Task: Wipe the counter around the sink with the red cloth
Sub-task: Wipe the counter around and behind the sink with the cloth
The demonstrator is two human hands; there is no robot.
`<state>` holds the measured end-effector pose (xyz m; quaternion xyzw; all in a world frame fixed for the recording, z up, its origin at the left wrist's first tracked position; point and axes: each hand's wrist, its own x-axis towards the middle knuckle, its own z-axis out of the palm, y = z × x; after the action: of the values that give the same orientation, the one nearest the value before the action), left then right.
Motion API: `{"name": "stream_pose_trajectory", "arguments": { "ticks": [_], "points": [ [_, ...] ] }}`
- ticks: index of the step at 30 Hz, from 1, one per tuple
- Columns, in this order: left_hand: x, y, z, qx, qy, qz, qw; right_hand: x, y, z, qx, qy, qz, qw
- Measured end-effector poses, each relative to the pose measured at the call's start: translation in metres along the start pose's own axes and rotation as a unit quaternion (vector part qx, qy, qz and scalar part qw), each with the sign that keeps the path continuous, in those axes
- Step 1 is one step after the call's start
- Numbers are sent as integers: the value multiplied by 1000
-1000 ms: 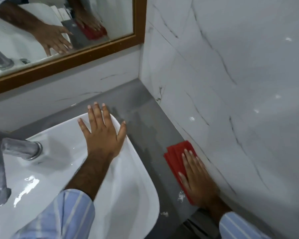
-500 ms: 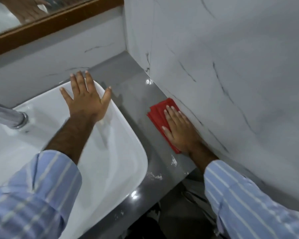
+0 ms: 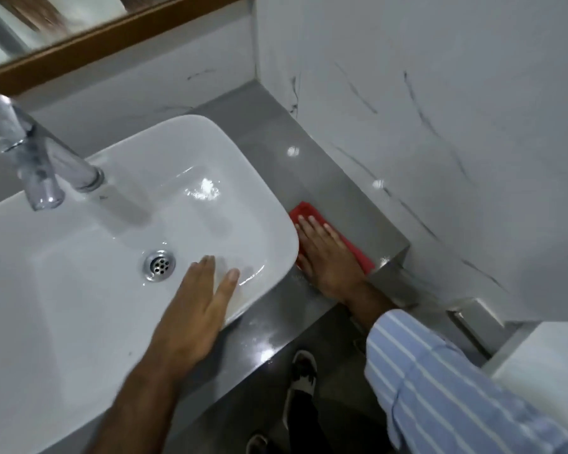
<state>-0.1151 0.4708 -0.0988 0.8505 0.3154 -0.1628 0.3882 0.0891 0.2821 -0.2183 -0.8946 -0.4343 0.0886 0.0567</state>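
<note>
A white rectangular sink (image 3: 236,142) sits on a grey counter (image 3: 328,178). My right hand (image 3: 327,257) lies flat on the red cloth (image 3: 358,253), pressing it onto the counter strip between the sink's right edge and the marble wall, close to the counter's front corner. Only the cloth's far end and right side show from under the hand. My left hand (image 3: 194,309) rests flat on the sink's near right rim, fingers apart, holding nothing.
A chrome tap (image 3: 43,158) stands at the sink's back left, and a drain (image 3: 159,265) sits in the basin. White marble walls (image 3: 440,126) close off the counter at the back and right. A wood-framed mirror (image 3: 79,50) hangs above. My shoes (image 3: 304,368) show below the counter edge.
My right hand slid the cloth towards me and leftward, from beside the wall to against the sink's edge. My left hand moved from the sink's far rim to its near rim. The view tilted down.
</note>
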Motion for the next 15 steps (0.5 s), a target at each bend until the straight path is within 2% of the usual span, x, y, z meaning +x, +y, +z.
{"name": "stream_pose_trajectory", "arguments": {
  "ticks": [3, 6, 9, 13, 15],
  "points": [
    [-44, -34, -13, 50, 12, -24, 998, -12, 24, -9, 22, -3, 19, 1000],
    [-81, -86, -32, 118, 65, -56, 989, -24, 49, -10, 11, 17, 115, 993],
    [-101, -138, -61, 154, 108, -78, 979, -29, 17, 1, 15, 61, 184, 981],
    [-116, -172, -87, 185, 116, -47, 975, -52, -73, 30, 37, 74, 130, 988],
    [-121, -175, -92, 202, 106, -16, 974, -66, -89, 36, 37, 61, 94, 993]
  ]
}}
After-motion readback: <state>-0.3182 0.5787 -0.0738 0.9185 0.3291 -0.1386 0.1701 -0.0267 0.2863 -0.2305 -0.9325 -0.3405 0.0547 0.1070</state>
